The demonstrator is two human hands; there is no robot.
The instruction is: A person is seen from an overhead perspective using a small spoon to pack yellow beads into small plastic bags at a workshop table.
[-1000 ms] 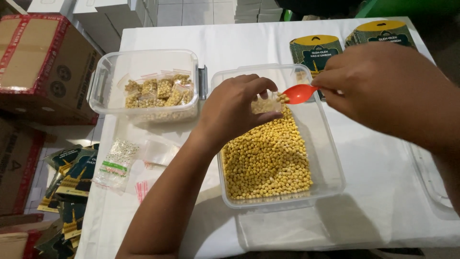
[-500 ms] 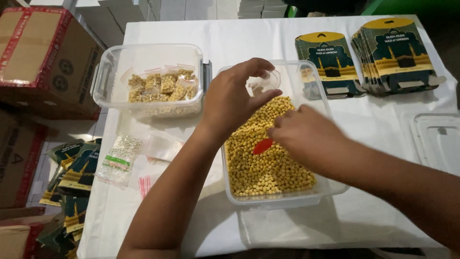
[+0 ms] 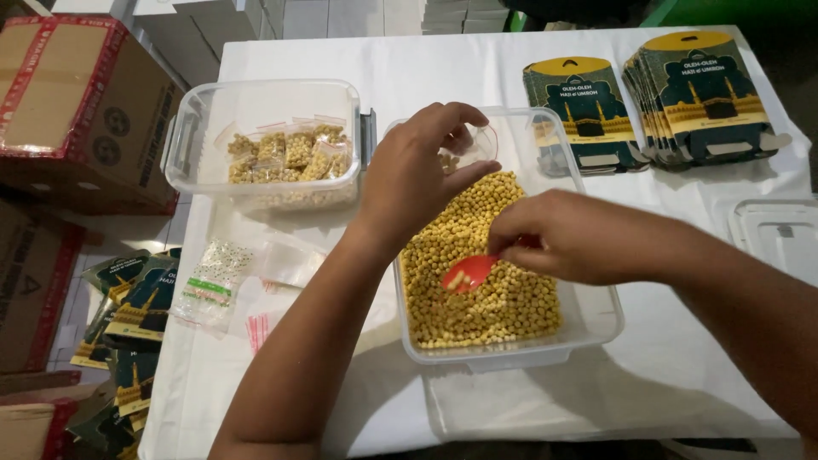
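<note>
Over the middle tub (image 3: 596, 319), a clear plastic box heaped with small yellow beans (image 3: 477, 281), both hands are at work. At about three o'clock from the tub's centre the right hand (image 3: 579, 243) pinches the handle of a red spoon (image 3: 469, 273), whose bowl lies low on the heap with only a few beans in it. At twelve o'clock the left hand (image 3: 417, 175) grips a small clear bag (image 3: 473, 145) by its mouth, fingers curled round it, with a handful of beans already showing inside. The likeliest slip, as I judge it, is spillage: the bag's opening is narrow and soft, so if the fingers let it sag shut, or the spoon comes up tilted, beans would roll off. Because the bag hangs over the tub, most would fall back in, but any that bounce past the rim would scatter over the white tablecloth (image 3: 341, 51). A heaped spoon would make that worse. The forearm crossing the near wall could also nudge the tub. At ten o'clock a second tub (image 3: 192, 145) holds filled bags (image 3: 285, 158), and loose empty bags (image 3: 213, 277) lie at eight o'clock, near enough for an elbow to sweep them off. Printed green cards (image 3: 648, 102) are stacked at one o'clock, well apart.
</note>
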